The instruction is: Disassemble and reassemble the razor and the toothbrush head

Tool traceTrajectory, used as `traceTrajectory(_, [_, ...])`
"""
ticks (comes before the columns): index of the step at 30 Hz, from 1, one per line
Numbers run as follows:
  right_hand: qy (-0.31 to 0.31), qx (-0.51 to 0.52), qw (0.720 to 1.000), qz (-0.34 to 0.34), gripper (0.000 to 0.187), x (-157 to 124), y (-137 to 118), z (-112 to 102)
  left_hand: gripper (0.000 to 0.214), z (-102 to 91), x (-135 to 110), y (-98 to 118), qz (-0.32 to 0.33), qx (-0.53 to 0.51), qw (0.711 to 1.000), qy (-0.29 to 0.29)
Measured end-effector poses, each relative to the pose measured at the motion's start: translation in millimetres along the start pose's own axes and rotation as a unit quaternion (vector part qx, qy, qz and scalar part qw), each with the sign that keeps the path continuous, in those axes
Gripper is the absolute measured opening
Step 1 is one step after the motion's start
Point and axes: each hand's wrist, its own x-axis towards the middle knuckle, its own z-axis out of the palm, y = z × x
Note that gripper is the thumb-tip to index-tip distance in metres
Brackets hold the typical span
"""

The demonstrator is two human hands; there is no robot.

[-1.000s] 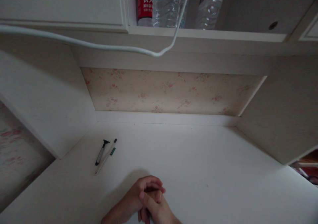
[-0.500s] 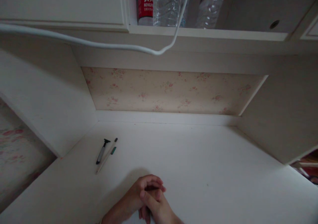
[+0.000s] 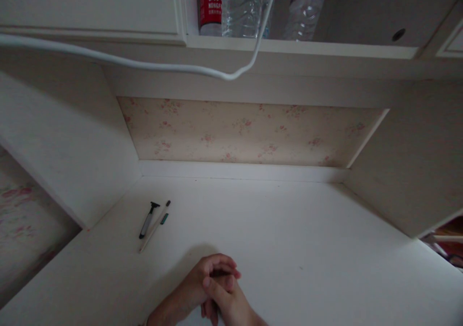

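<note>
At the bottom middle of the head view, my left hand [image 3: 204, 275] and my right hand [image 3: 233, 299] are clasped together over the white desktop [image 3: 289, 234]. The left fingers curl over the right hand, and the right thumb rests across the left hand. Both are closed around each other; no object shows between them, though the inner fingers are partly hidden. Ahead and to the left lie a razor [image 3: 146, 224] with a grey and black handle, a slim pale toothbrush [image 3: 155, 230] with a dark head, and a small dark green strip [image 3: 164, 219]. My hands are apart from all three.
A white cable [image 3: 162, 67] hangs across the upper view. Above the desk, a shelf [image 3: 307, 49] holds several plastic bottles [image 3: 241, 10], some with red labels. White side panels [image 3: 405, 162] flank the desk, with floral wallpaper [image 3: 231, 128] behind.
</note>
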Motion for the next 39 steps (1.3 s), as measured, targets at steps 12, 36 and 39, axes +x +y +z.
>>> traceTrajectory(12, [0.004,0.005,1.000,0.017,0.072,0,-3,2,0.036,-2.4,2,-5,0.009,-0.001,1.000,0.000])
traceTrajectory(36, [0.014,0.007,1.000,0.022,0.072,-1,-10,3,0.034,-1.9,1,-6,0.008,-0.005,1.000,-0.004])
traceTrajectory(39, [0.013,0.005,1.000,0.012,0.073,-1,-10,3,0.036,-2.7,2,-8,0.010,-0.004,1.000,-0.004])
